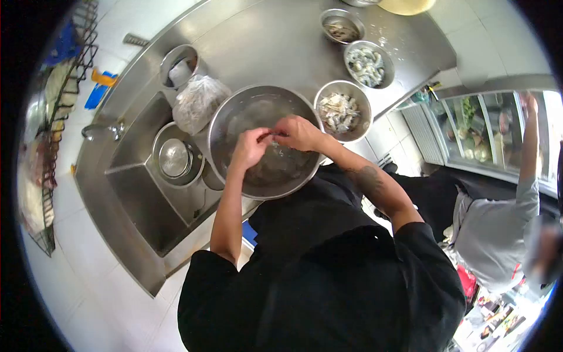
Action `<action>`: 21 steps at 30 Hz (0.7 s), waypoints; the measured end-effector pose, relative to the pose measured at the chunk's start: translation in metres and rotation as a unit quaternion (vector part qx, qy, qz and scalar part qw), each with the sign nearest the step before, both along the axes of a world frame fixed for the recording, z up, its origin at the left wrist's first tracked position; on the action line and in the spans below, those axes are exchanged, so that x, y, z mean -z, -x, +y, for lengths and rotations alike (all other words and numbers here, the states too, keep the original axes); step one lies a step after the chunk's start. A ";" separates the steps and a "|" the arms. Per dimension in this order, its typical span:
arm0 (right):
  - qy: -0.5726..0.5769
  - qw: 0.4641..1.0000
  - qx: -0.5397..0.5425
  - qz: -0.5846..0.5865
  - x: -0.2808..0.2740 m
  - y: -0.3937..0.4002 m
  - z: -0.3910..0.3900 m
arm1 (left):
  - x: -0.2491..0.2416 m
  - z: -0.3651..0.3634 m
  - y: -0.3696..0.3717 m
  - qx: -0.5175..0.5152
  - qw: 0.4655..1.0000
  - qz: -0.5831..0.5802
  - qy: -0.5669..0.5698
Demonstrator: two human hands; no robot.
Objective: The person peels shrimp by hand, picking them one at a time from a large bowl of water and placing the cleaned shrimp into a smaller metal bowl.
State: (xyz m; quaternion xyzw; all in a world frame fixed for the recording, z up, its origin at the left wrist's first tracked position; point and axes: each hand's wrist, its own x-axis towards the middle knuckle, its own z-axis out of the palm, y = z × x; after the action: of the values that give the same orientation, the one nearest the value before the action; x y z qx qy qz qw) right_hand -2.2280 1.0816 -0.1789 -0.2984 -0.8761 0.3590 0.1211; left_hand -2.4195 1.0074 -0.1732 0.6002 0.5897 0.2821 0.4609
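Note:
Both hands meet over a large steel bowl (217, 155) of murky water at the sink counter. My left hand (252, 146) is closed in a pinch, its fingertips against those of the other hand. My right hand (298, 132) is also closed, pinching at the same spot. Between them is a small thing that looks like a shrimp, mostly hidden by the fingers. Just right of the large bowl stands a steel bowl (366, 126) holding what look like shrimp shells and heads. Behind it, another bowl (388, 61) contains pale grey peeled shrimp.
A smaller bowl (359, 22) with brownish contents stands farther back. Left of the large bowl are a clear plastic bag (198, 102) and a steel pot (166, 58). A pot with a strainer (175, 158) sits in the sink (141, 202). At right, a co-worker (495, 234) reaches toward a glass-fronted fridge (469, 126).

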 end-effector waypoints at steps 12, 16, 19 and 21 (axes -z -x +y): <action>-0.168 0.971 0.104 0.134 -0.070 -0.070 0.043 | -0.058 0.098 -0.058 0.019 0.990 -0.130 -0.047; -0.176 0.949 0.235 0.114 -0.055 -0.104 0.048 | -0.053 0.128 -0.111 0.063 0.975 -0.026 -0.210; -0.257 0.928 0.256 0.087 -0.014 -0.127 0.044 | -0.025 0.140 -0.147 0.050 0.929 0.092 -0.356; -0.207 0.932 0.283 -0.094 -0.005 -0.131 0.039 | -0.005 0.152 -0.153 0.037 0.944 0.087 -0.317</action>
State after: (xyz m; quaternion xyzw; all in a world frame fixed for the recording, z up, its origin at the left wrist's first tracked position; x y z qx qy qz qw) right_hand -2.0973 1.1209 -0.1736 -0.5344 -0.8176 0.0907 0.1939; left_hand -2.2669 1.1599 -0.1681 0.7592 0.4847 0.3836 0.2038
